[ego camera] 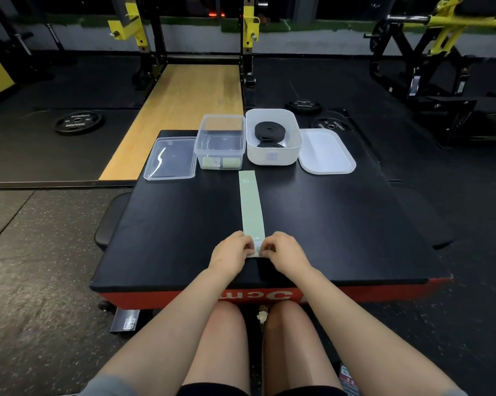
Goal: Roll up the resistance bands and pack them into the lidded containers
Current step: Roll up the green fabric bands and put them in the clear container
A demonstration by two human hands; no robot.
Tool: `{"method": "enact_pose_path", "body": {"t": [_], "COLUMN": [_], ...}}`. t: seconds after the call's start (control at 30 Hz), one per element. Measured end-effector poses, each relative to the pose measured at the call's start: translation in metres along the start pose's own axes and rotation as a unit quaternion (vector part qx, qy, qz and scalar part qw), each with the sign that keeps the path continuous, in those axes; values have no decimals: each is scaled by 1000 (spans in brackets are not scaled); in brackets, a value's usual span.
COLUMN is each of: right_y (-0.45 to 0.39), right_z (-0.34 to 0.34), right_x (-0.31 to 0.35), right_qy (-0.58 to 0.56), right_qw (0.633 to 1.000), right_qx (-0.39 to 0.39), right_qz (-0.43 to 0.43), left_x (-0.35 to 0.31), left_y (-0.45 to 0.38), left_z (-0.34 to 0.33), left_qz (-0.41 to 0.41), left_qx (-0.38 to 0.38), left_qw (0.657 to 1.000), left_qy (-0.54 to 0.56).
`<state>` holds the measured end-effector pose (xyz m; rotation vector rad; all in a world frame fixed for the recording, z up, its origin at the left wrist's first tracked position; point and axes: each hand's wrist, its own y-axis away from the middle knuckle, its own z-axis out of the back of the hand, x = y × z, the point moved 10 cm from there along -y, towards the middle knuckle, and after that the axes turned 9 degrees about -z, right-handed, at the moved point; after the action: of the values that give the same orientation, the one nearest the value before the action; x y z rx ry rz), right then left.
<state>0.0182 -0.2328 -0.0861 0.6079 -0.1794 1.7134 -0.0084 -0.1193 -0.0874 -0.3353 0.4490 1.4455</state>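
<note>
Both hands, left hand [233,250] and right hand [284,250], pinch the near end of the green band [252,208] lying flat on the black box [183,224]. A loose first turn probably unrolls or skews.

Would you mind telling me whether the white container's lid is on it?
No, the white container is open, and its lid lies flat on the table beside it.

The room is dim and lit from above, with soft glare on the clear lid [170,158] at ten o'clock, a bright sheen on the wooden platform [183,110], dark blurred corners, and strong wide-angle bending of lines near the edges.
</note>
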Motion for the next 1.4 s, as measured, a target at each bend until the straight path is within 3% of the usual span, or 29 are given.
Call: {"method": "enact_pose_path", "body": {"t": [0.23,0.43,0.57,0.77,0.83,0.97,1.13,1.4], "right_y": [-5,12,16,30,31,20,4,-12], "right_z": [2,0,-3,2,4,-1,0,-9], "right_x": [-3,24,28,35,35,28,25,8], "right_qy": [3,99,157,158,152,129,113,47], "right_qw": [1000,984,967,947,946,966,980,996], "right_qx": [-21,-41,-62,-130,-143,-92,-26,49], "right_qz": [-19,139,191,246,249,203,159,58], "left_x": [8,11,11,9,6,-1,-8,0], "left_y": [-3,-9,-12,-10,-5,9,16,14], "left_z": [-6,-7,-6,-2,3,10,8,7], "left_qz": [22,33,36,33,20,-18,-43,-11], "left_qx": [4,34,49,33,4,-48,-48,-100], "left_qw": [999,999,998,998,998,998,996,995], "left_qy": [27,22,24,46,56,41,-60,17]}}
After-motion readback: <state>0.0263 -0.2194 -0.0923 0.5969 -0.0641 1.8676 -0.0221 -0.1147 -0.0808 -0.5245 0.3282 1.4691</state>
